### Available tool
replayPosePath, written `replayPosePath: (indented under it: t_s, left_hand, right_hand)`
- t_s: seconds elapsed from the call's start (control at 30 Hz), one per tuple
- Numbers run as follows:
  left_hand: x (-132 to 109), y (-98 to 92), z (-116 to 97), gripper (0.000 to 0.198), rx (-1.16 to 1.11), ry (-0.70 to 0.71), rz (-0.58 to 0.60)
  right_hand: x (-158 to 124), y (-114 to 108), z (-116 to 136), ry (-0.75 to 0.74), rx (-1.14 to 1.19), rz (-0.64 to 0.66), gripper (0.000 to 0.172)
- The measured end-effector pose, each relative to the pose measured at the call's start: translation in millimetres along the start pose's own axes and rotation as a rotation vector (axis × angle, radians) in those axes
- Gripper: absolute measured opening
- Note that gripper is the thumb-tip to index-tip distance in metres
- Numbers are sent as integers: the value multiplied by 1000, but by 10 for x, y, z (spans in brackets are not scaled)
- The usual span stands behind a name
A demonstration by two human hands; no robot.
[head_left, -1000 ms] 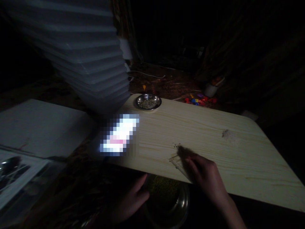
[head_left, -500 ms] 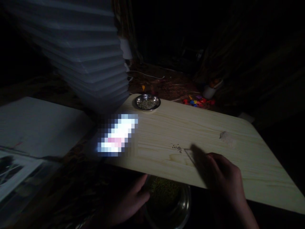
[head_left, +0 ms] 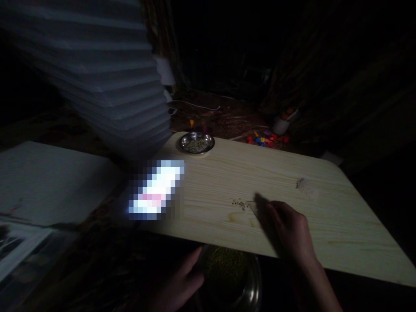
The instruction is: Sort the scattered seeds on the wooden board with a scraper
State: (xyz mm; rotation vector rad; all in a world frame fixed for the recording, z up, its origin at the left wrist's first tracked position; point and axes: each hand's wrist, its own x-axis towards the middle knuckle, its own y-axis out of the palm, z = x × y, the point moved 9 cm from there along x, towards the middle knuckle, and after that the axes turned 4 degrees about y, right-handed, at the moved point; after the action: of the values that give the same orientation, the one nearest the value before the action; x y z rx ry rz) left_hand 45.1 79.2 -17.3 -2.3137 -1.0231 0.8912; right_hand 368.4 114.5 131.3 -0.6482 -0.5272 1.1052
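Note:
Below the table's near edge sits a shiny metal bowl (head_left: 255, 281) with small green grains (head_left: 225, 262) in it. My left hand (head_left: 182, 279) is at the bowl's left rim, finger and thumb against it; the rest is lost in the dark. Over the wooden tabletop (head_left: 208, 182), my right hand (head_left: 290, 227) is closed in a pinch. A thin, pale, see-through piece (head_left: 252, 206) reaches from its fingertips towards a small scatter of dark bits (head_left: 239, 203); its exact kind is unclear.
A metal dish (head_left: 197, 144) of pale grains stands at the table's far left corner. A bright blurred-out screen (head_left: 156, 190) is at the left edge. A pale pile (head_left: 305, 187) lies to the right. Beyond are colourful objects (head_left: 268, 139) on the floor and a pleated white shape (head_left: 107, 78).
My right hand has moved left with the thin piece, closer to the dark bits. My left hand stays by the bowl. The view has shifted slightly.

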Motion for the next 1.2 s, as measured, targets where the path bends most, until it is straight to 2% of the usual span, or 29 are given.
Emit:
replayPosePath:
  t_s: [0.17,0.4,0.73,0.83,0.97,1.03,1.2]
  left_hand:
    - [-25,22,-10,65,-153,61,-17]
    - [-45,-58,-22,65,-14,-1,-17]
    - [-25,-89,-67,66,-42,8,-42]
    - [-41,-108,-65,62,-54,58,-71]
    - [-37,-10,60,63,-85,7,-24]
    - [-21,17,100,65,-97,10,-35]
    - [-5,16,74,65,-156,19,-49]
  right_hand:
    - [65,83,179,-102,-5,40,38]
    - [180,181,321,-150,-26,27,39]
    - [-1,344,590,-246,-16,131,32]
    - [-55,304,551,-241,8,125,31]
    - [-133,168,367,-169,7,66,33]
    - [-184,114,279,-141,4,46,33]
    - [-267,76,189,-129,22,21,35]
